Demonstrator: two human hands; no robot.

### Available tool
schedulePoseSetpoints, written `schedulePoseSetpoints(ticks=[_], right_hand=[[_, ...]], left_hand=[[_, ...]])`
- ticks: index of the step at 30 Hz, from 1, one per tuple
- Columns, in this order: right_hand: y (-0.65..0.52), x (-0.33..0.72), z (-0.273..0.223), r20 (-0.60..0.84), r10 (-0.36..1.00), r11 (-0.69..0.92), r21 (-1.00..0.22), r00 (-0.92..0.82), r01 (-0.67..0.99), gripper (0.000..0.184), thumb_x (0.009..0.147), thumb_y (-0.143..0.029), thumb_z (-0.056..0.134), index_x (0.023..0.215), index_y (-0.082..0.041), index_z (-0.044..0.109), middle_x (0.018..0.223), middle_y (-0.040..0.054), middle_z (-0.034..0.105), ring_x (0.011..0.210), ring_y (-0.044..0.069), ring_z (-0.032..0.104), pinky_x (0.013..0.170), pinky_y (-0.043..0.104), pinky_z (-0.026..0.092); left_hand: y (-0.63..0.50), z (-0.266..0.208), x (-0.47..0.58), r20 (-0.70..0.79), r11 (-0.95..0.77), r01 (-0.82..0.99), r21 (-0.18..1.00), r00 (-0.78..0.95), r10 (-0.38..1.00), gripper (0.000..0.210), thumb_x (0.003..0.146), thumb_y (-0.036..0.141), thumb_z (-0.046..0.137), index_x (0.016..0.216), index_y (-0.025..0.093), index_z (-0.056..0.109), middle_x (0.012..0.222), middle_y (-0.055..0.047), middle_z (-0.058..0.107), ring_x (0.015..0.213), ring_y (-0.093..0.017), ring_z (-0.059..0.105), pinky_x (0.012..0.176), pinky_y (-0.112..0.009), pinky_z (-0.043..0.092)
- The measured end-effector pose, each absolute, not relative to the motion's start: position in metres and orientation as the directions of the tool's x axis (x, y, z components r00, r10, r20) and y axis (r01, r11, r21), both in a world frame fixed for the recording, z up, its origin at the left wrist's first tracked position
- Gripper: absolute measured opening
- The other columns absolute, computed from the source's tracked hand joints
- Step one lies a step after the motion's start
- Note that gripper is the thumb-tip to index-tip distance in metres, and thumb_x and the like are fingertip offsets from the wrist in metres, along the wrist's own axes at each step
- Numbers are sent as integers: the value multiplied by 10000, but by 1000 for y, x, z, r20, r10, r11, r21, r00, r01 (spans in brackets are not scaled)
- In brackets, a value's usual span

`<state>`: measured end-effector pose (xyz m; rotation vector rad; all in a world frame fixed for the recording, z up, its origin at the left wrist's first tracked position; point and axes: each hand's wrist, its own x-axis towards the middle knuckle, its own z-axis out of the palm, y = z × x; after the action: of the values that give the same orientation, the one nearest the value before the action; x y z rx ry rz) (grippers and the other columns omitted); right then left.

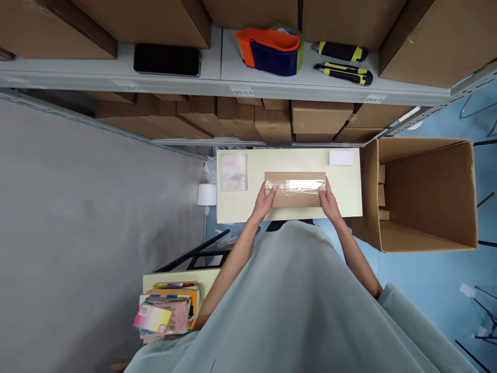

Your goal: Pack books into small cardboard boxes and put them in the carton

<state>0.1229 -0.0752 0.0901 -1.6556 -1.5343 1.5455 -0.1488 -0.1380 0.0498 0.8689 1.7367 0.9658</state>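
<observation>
Left hand (265,200) at one end, right hand (329,201) at the other, gripping the taped cardboard box (297,199) over the cream counter (233,208), big open carton (429,194) alongside!

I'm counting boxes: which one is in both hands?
The long brown box with shiny clear tape: the left hand and right hand grip its ends. No hand touches the big open box or the shelf boxes.

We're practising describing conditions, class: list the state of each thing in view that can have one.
Held carton: top closed, taped lengthwise
Left fingers: gripping carton's left end
Right fingers: gripping carton's right end
Large box: open, small boxes inside
Phone: screen dark
Tape dispenser: unheld
Utility knives: unheld, blades unclear
</observation>
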Motion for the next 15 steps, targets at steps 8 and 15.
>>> schedulePoseSetpoints(ticks=[8,15], right_hand=[[-80,147,94,-431,892,-355,-852,-132,385,897,1057,-812,357,1789,-336,151,1832,-26,266,1691,269,287,1405,504,232],[-73,147,95,-406,907,-322,-839,-111,438,860,1071,-786,352,1789,-360,143,1822,-17,296,1676,290,325,1391,534,262]], left_hand=[[-130,59,-115,-434,470,74,880,-280,856,763,1012,742,580,1598,258,524,1587,-128,623,1523,-297,548,1302,-459,402],[-120,55,-116,-423,453,60,890,-263,867,783,1012,754,570,1617,261,512,1586,-122,626,1500,-306,570,1286,-455,423]])
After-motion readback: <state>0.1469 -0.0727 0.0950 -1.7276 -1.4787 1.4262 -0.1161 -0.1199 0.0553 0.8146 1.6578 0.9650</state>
